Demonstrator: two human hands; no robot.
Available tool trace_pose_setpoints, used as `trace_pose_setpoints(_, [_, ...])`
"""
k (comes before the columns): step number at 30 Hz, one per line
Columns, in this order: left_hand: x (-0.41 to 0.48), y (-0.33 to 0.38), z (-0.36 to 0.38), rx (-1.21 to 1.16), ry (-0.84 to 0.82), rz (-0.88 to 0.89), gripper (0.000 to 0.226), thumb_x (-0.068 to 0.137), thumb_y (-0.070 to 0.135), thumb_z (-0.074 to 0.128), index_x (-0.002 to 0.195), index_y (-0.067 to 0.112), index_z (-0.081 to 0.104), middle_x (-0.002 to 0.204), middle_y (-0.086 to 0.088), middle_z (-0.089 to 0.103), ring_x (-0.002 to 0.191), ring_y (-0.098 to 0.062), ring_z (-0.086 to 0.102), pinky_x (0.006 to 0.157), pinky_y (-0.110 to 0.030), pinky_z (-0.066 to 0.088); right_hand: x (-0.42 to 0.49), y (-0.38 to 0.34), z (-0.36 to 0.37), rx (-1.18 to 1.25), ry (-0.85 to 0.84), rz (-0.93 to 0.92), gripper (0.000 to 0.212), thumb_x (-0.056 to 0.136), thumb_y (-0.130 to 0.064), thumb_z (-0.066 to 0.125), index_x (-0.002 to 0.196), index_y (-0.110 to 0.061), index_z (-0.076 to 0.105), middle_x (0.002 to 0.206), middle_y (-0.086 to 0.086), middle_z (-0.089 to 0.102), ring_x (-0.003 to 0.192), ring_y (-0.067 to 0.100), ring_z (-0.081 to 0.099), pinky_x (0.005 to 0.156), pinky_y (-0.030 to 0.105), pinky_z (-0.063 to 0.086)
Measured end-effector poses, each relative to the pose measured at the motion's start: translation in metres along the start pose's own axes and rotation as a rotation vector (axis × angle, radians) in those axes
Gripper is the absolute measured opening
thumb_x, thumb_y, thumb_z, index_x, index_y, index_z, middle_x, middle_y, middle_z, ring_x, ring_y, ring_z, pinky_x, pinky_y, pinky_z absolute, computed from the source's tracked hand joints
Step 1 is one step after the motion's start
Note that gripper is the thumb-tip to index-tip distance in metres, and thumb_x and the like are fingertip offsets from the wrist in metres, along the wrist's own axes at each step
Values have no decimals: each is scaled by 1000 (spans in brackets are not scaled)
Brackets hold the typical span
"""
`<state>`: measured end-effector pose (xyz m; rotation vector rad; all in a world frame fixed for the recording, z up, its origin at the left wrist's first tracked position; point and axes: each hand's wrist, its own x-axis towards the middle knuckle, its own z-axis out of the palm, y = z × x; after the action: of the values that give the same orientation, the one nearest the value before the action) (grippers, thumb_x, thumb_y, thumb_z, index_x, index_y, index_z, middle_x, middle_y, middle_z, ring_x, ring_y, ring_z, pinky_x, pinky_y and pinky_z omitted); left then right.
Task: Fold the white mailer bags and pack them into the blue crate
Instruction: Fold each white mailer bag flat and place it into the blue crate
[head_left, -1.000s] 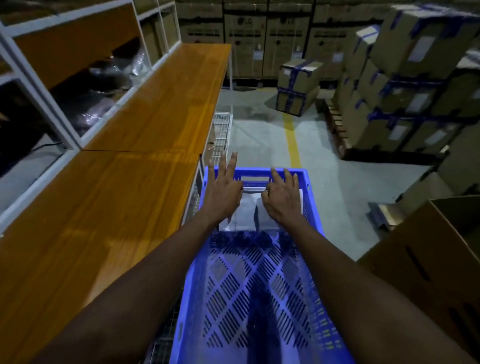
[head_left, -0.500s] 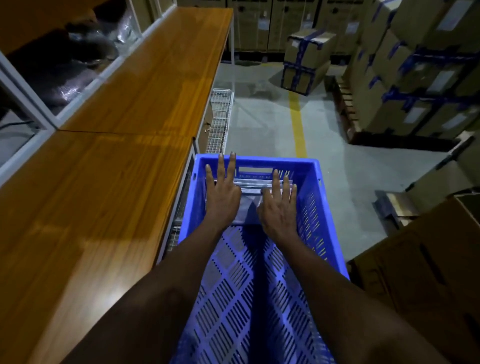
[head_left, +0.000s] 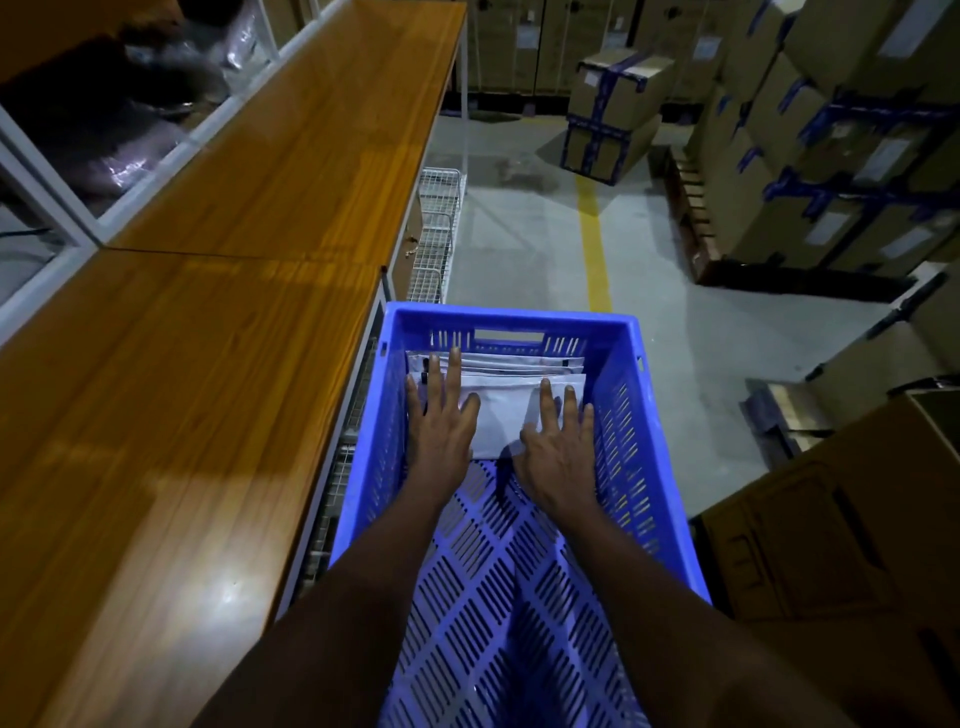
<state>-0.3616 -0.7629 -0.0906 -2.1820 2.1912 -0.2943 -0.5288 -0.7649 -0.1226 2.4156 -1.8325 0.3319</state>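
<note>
A blue slotted crate (head_left: 655, 467) stands on the floor right below me, beside a wooden counter. Several folded white mailer bags (head_left: 501, 410) lie stacked against the crate's far wall. My left hand (head_left: 441, 426) lies flat on the left side of the stack, fingers straight and spread. My right hand (head_left: 558, 452) presses flat on the stack's right side, fingers straight. Both forearms reach down into the crate and hide part of its floor.
A long wooden counter (head_left: 197, 364) runs along the left, with white-framed shelving (head_left: 62, 208) behind it. White wire baskets (head_left: 436, 228) hang at the counter's edge. Stacked cardboard boxes (head_left: 841, 156) stand on the right. A brown carton (head_left: 831, 545) sits close at right.
Both hands have slid a little outward on the mailer stack and pressed it down, more white surface showing between them. The view has tilted further down.
</note>
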Motion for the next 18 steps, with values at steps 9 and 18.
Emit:
trace_pose_setpoints(9, [2,-2,2,44,-88,-10,67,77,28,82,134,22,46,157,-23,-32,150,-47,-9,110,-62,-23,-7,-1,-3,-4,-68,53,38,80,-39,68,111,-17,74,161,22,23,144,53,20,116,65,17])
trace_pose_setpoints(18, [-33,-18,-70,-22,17,36,89,83,54,70,154,20,27,161,-28,-18,147,-51,-14,113,-68,-11,-28,-29,-73,41,7,86,64,92,-48,28,132,-13,63,157,24,31,142,51,29,114,66,22])
